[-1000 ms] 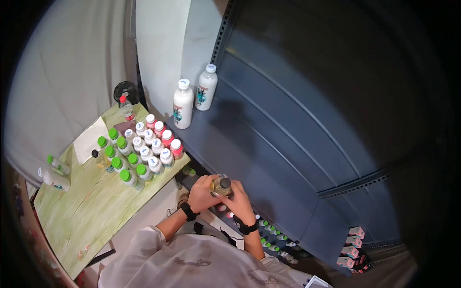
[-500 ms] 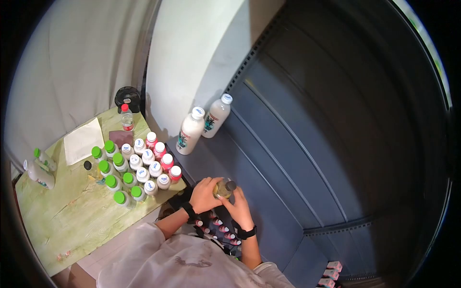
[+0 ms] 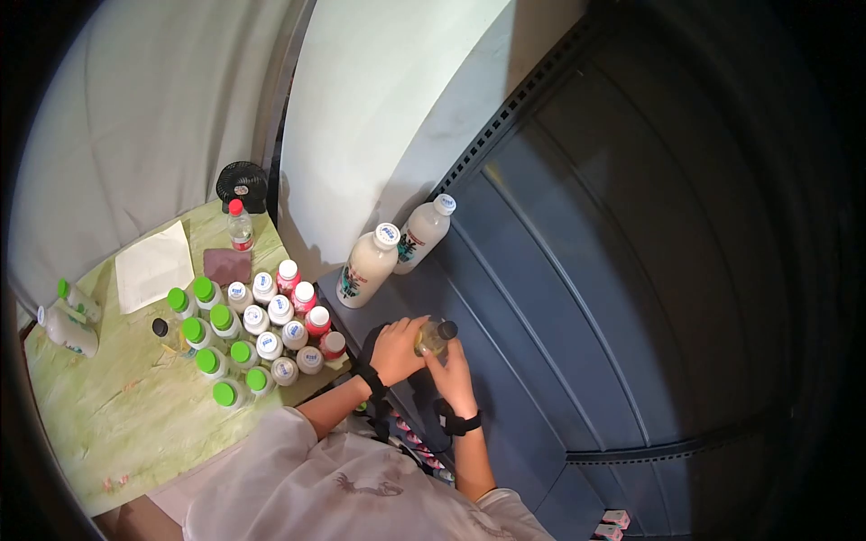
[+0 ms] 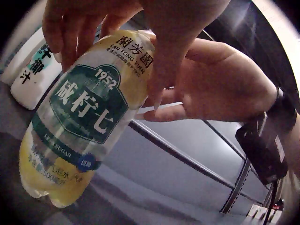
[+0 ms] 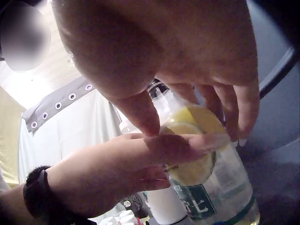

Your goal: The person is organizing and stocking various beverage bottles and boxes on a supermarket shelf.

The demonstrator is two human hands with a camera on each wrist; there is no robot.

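Observation:
A clear bottle with a dark cap, yellow contents and a green label is held between both hands over the grey shelf. My left hand curls round one side of it; the right wrist view shows that thumb across the lemon picture. My right hand grips the opposite side near the cap, fingers bent round the upper part. The bottle is tilted in the left wrist view. Whether its base touches the shelf, I cannot tell.
Two large white bottles stand at the shelf's left end. On the green table are several green-capped bottles, white-capped and pink ones, a red-capped bottle, paper and a fan. Pink boxes lie low right.
The head view has turned, so the shelf and large bottles appear shifted. Both hands, still on the bottle, have moved slightly up and right in view, closer to the large white bottles.

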